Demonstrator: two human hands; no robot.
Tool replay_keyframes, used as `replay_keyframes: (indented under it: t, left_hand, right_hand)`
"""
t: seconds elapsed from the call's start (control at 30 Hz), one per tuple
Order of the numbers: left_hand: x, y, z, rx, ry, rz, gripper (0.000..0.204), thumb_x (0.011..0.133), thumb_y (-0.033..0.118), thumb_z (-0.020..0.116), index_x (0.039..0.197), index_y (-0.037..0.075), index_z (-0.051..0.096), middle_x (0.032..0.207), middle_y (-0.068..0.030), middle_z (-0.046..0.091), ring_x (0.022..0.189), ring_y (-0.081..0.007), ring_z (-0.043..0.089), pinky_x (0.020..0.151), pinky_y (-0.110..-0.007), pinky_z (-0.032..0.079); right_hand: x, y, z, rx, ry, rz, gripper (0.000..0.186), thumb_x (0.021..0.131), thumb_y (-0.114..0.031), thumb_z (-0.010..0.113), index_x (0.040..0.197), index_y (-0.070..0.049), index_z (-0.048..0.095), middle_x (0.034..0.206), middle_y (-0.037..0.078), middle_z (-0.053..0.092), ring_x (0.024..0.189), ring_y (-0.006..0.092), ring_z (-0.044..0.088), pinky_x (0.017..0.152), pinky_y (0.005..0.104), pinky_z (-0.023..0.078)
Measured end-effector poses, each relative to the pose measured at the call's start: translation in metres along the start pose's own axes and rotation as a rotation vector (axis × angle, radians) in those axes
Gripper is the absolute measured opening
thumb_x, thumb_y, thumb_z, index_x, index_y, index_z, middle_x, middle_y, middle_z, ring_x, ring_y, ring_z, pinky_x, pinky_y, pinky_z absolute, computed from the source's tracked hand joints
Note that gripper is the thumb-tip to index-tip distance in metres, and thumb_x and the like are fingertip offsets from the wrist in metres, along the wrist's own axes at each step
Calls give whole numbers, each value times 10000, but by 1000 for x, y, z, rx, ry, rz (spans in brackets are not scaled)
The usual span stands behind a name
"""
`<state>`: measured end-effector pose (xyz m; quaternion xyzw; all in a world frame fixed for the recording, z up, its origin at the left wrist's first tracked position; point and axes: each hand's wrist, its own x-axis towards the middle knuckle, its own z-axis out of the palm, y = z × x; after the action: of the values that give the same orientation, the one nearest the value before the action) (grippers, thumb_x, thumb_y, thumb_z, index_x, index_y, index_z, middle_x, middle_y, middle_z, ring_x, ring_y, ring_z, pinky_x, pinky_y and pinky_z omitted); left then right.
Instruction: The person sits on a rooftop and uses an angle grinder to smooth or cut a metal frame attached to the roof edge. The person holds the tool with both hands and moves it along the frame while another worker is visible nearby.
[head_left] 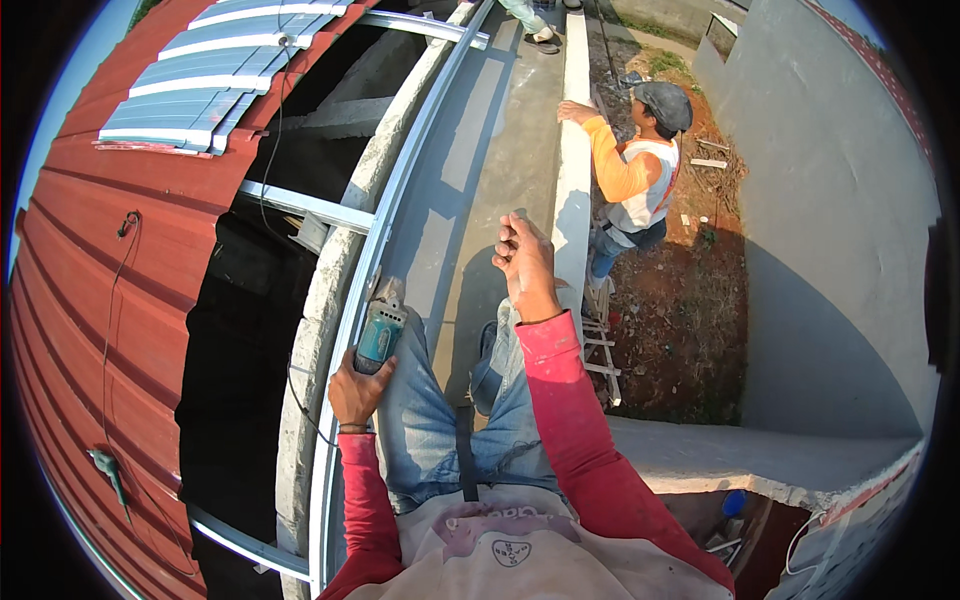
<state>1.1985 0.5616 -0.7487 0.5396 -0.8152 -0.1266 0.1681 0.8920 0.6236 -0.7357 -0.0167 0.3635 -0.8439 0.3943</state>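
Observation:
My left hand [357, 388] is wrapped round the body of a teal angle grinder [380, 335]. The grinder's head points away from me, close beside a long silver metal channel [372, 262] and just above my left knee. My right hand [526, 262] is raised over the concrete ledge, its fingers curled in loosely and nothing visible in them. Between the grinder and the right hand are my legs in worn blue jeans [425, 400].
Left lies a red ribbed metal roof [110, 330] with stacked blue-grey sheets [200, 85] and a corded tool [108, 470]. Dark openings lie beside the concrete beam [310, 350]. A capped person [640, 160] stands below right, one hand on the ledge wall [573, 150]. Another person's foot [541, 42] shows ahead.

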Motion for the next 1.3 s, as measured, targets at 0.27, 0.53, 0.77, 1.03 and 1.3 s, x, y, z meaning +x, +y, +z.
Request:
replay_keyframes:
  t: [0.27, 0.53, 0.77, 1.03, 1.3]
  left_hand:
    - [2, 6, 2, -6, -38, -34, 819, 700, 583, 755, 1150, -87, 621, 911, -301, 680, 890, -428, 680, 797, -468, 523]
    - [4, 4, 8, -81, -59, 30, 742, 714, 559, 763, 1084, -73, 643, 905, -274, 684, 851, -424, 671, 771, -468, 507]
    - [3, 10, 6, -115, -100, 66, 740, 752, 545, 749, 1098, -97, 625, 926, -275, 677, 863, -405, 666, 796, -451, 499]
    - [2, 16, 3, -125, -118, 85, 719, 762, 519, 751, 1101, -100, 619, 941, -277, 677, 861, -405, 670, 791, -448, 506]
    - [-5, 18, 8, 76, 71, 101, 730, 706, 580, 756, 1145, 9, 637, 858, -261, 694, 811, -434, 684, 719, -488, 520]
  right_hand:
    - [1, 0, 3, -16, 36, -39, 174, 951, -226, 588, 895, -62, 604, 728, -15, 535, 566, 61, 467, 482, 208, 372]
    - [1, -5, 0, -77, 52, -41, 192, 950, -256, 605, 921, -67, 619, 735, -23, 549, 575, 56, 477, 501, 215, 382]
    - [-4, -8, 4, -75, 74, -35, 193, 959, -254, 585, 898, -73, 615, 717, -23, 548, 570, 56, 471, 497, 220, 375]
    - [-5, -10, 5, -102, 66, -48, 196, 961, -246, 573, 892, -67, 614, 720, -16, 554, 572, 56, 472, 494, 217, 374]
    - [0, -4, 4, -60, 23, -30, 215, 953, -271, 613, 884, -68, 617, 720, -20, 549, 572, 54, 475, 494, 209, 380]
